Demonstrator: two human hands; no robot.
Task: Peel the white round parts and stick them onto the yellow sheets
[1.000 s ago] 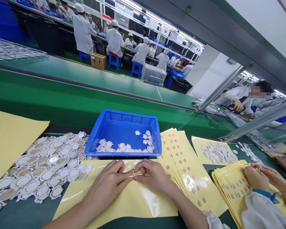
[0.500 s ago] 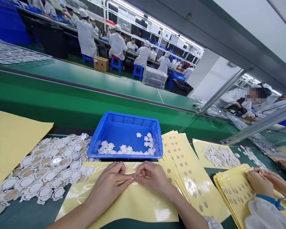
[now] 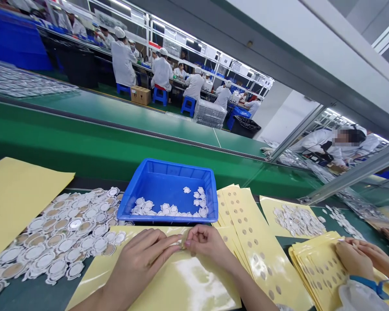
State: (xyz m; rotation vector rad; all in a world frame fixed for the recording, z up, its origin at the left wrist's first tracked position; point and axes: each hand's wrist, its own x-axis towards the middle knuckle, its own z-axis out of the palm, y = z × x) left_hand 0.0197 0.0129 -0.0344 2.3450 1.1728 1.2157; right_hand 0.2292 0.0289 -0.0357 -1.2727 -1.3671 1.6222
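Note:
My left hand (image 3: 144,259) and my right hand (image 3: 205,245) meet over a glossy yellow sheet (image 3: 162,287). Both pinch at a small pale piece (image 3: 183,242), mostly hidden by the fingertips; its exact kind does not show. The left thumb and straight fingers close on it from one side, and the right thumb and curled index finger from the other. Just beyond the hands stands a blue plastic bin (image 3: 167,219) with white round cut-out pieces (image 3: 165,210) along its near side. A heap of similar round pieces (image 3: 65,242), some with tan faces, lies left of the sheet.
Yellow sheets with rows of round tan spots (image 3: 246,229) overlap at the right. Farther right, a co-worker's hands (image 3: 359,255) are over another stack of yellow sheets (image 3: 320,263). A plain yellow sheet (image 3: 22,194) lies at left. A green ledge (image 3: 132,140) runs behind the bin.
The view has tilted slightly, so the bin and sheets appear lower. My left fingers have straightened and drawn a little apart from the thumb. Both hands stay together at the small piece.

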